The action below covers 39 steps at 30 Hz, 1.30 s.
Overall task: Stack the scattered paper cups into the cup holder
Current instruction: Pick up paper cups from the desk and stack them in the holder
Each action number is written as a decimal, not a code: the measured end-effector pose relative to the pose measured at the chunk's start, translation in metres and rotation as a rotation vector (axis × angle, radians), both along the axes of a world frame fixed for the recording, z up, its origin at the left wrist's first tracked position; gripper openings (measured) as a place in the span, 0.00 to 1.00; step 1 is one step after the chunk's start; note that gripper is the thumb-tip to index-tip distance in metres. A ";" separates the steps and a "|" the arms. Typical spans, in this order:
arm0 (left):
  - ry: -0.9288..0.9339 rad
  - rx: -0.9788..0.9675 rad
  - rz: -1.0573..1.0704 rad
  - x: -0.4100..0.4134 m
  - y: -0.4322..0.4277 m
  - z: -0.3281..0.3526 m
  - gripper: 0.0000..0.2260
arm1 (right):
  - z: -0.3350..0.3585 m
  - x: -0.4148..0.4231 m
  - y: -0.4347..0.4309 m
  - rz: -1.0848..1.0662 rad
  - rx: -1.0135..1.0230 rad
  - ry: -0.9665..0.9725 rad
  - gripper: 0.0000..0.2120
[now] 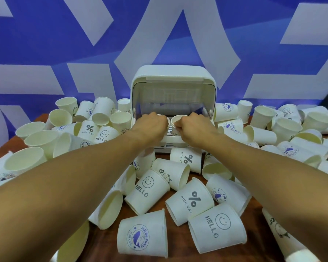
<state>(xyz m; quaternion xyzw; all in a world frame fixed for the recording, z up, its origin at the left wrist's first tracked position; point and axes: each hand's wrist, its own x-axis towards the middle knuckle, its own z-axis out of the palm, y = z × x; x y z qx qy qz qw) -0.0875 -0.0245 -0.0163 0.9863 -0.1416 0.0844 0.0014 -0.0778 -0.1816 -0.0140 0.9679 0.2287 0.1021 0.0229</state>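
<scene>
A blue wall [45, 44] with broad pale bands fills the background from 9 o'clock over 12 to 3. Below it, the brown tabletop [104, 242] shows only in patches between the scattered paper cups [191, 201], which lie tipped on their sides or stand mouth-up in a heap running from 9 o'clock through 6 to 3. Some are printed "HELLO", some "NICE DAY", some with a blue whale badge. At 12 o'clock on the tabletop stands the white cup holder [173, 76], its clear front flap raised and its tray facing the person. Both bare forearms reach in from 7 and 5 o'clock to the holder's mouth. The left hand [150, 125] curls its fingers round the left cup [164, 117], of which only a sliver of rim shows. The right hand [194, 124] grips the right cup [178, 118], upright with its mouth open, just beside the other cup over the tray.
</scene>
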 end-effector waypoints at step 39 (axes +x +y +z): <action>0.183 0.058 0.052 -0.256 0.108 0.078 0.07 | 0.058 -0.217 0.100 0.378 0.238 -0.211 0.13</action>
